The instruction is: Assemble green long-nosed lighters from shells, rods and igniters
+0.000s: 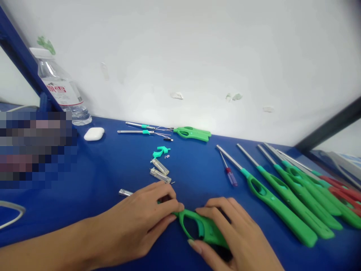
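Low in the middle of the head view, a green long-necked lighter [210,230] lies across both hands, its metal tube pointing left. My left hand [146,218] is closed on the neck, thumb and fingers pinching near the trigger loop; part of the tube is hidden beneath it. My right hand [234,233] wraps round the green handle, which its palm mostly covers. A teal trigger shows inside the loop. Just beyond my left hand lie two clear fuel tanks [160,175] and teal trigger pieces [161,151].
Farther back are metal tubes with wires [135,132] and green handle shells [194,133]. A purple screwdriver [231,177] lies left of several green lighters [282,210], with red ones [342,188] beyond. A white earbud case [94,134] and water bottle [60,88] stand back left, before the wall.
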